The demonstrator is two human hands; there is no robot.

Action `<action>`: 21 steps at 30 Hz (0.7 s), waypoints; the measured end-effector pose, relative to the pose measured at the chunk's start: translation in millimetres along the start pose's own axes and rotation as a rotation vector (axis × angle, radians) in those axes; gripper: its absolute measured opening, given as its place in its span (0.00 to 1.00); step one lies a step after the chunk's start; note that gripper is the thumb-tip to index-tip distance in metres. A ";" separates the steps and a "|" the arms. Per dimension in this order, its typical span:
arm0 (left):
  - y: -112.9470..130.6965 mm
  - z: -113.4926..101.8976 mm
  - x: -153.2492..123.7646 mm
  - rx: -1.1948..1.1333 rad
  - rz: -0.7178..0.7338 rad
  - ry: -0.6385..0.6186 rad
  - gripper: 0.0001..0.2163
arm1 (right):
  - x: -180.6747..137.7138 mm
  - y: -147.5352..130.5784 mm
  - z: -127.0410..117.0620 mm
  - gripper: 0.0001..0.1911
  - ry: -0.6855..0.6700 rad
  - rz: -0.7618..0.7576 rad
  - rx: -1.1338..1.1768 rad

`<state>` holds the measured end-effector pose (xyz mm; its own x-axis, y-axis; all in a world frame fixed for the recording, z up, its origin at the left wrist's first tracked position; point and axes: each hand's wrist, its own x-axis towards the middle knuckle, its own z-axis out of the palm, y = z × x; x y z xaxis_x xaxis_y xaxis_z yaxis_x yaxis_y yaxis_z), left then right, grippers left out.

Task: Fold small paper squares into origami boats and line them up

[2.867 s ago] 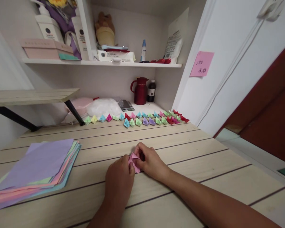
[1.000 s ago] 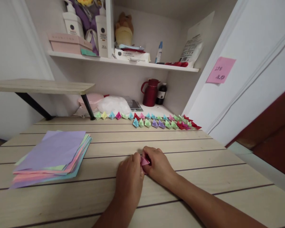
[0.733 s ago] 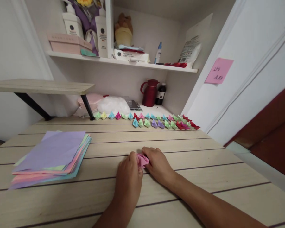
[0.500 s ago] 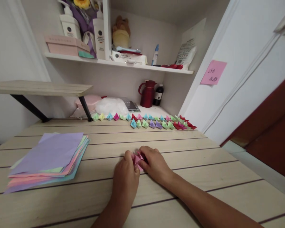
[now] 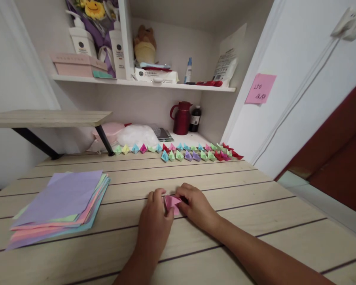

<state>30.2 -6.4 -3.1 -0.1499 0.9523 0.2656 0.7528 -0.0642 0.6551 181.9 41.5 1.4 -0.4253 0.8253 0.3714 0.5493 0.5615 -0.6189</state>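
Note:
A small piece of pink folded paper (image 5: 172, 202) is between my two hands, just above or on the middle of the table. My right hand (image 5: 195, 204) pinches its right side between thumb and fingers. At its left side my left hand (image 5: 156, 213) is curled, the thumb against the lower edge and the index finger near the upper left corner. The paper's far side is partly hidden by my fingers. Beyond my hands stand rows of small folded paper boats (image 5: 188, 155) in several colours.
A stack of coloured paper squares (image 5: 62, 198) lies on the wooden table (image 5: 130, 174) at the left, below a small raised shelf (image 5: 50, 118). Behind the boats are a red jug (image 5: 182, 118), a dark bottle (image 5: 195, 119) and a white plastic bag (image 5: 139, 135).
The pink paper shows more openly between my hands, its folds spread wider. My left fingers have loosened and shifted slightly left. The camera view has turned a little.

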 end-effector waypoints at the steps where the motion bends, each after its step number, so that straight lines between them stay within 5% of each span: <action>1: -1.4 -0.3 1.3 -0.079 -0.022 -0.006 0.17 | 0.8 1.0 -0.7 0.08 0.009 0.024 0.040; 11: -8.7 -15.0 15.7 -0.632 -0.192 0.008 0.22 | 5.9 8.8 -5.0 0.06 0.031 0.239 0.501; 21: -0.7 -19.3 18.9 -0.885 -0.228 -0.187 0.12 | 2.0 -4.2 -6.5 0.13 -0.134 0.186 0.711</action>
<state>14.5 5.9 15.1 -0.0704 0.9975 -0.0039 -0.0557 -0.0001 0.9984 183.4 41.1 9.2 -0.4801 0.8629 0.1577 0.0425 0.2024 -0.9784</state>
